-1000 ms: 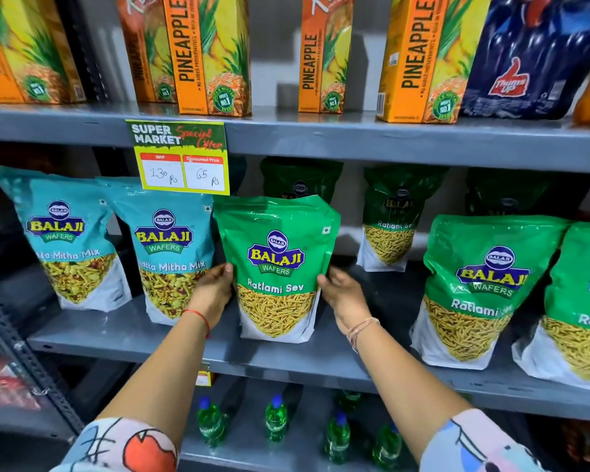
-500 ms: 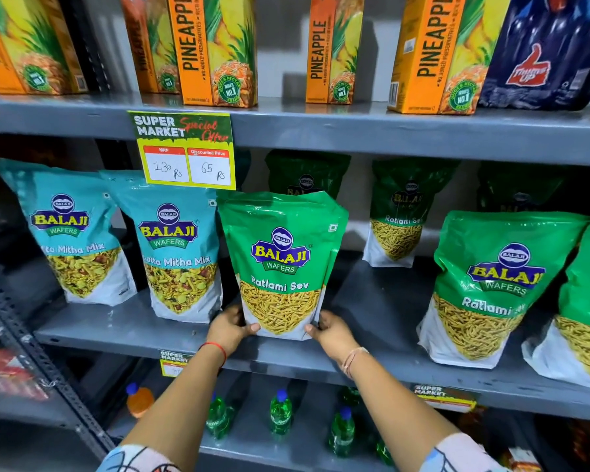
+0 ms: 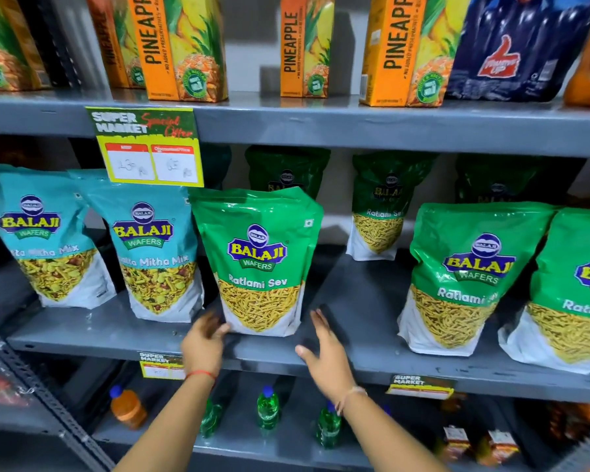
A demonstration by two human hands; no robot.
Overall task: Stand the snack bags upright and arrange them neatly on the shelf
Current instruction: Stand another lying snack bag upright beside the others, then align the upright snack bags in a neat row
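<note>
A green Ratlami Sev bag (image 3: 258, 257) stands upright on the grey middle shelf (image 3: 92, 330), at the front. My left hand (image 3: 203, 342) hovers open at the bag's lower left corner, fingertips just at its edge. My right hand (image 3: 324, 356) is open a little right of the bag, apart from it. Two teal Mitha Mix bags (image 3: 48, 240) (image 3: 155, 253) stand to its left. Two more green bags (image 3: 467, 277) (image 3: 573, 291) lean at the right, and others (image 3: 382, 206) stand further back.
Pineapple juice cartons (image 3: 184, 46) and a blue bottle pack (image 3: 518, 46) fill the top shelf. A yellow price tag (image 3: 147, 148) hangs from its edge. Small green bottles (image 3: 268, 408) and an orange one (image 3: 126, 408) stand on the lower shelf.
Both hands have let go of the green Ratlami Sev bag and drawn back from its bottom corners, fingers spread. The bag stays upright where it was set.
</note>
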